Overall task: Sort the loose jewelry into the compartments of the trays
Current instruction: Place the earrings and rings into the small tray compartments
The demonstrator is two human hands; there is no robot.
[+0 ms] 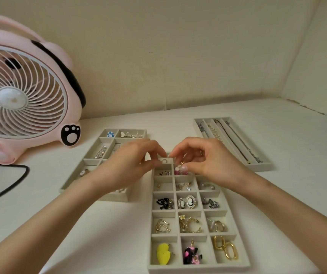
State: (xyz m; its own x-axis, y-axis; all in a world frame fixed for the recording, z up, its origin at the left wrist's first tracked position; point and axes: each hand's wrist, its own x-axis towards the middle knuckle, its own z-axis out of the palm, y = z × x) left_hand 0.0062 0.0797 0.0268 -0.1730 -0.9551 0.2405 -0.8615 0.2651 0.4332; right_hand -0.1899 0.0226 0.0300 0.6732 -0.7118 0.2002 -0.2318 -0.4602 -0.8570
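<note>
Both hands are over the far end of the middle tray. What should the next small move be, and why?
Probably lower the right hand and release the pink earring into the compartment beneath it: its fingers pinch the piece just above the middle tray, where a similar pink piece seems to lie.

Your right grip (208,161) pinches a pink flower earring (179,168) over the grid tray (198,268) on the bench (115,234). Your left grip (131,163) curls beside a silver piece (164,160) in the tray's far-left compartment; contact is unclear.
</note>
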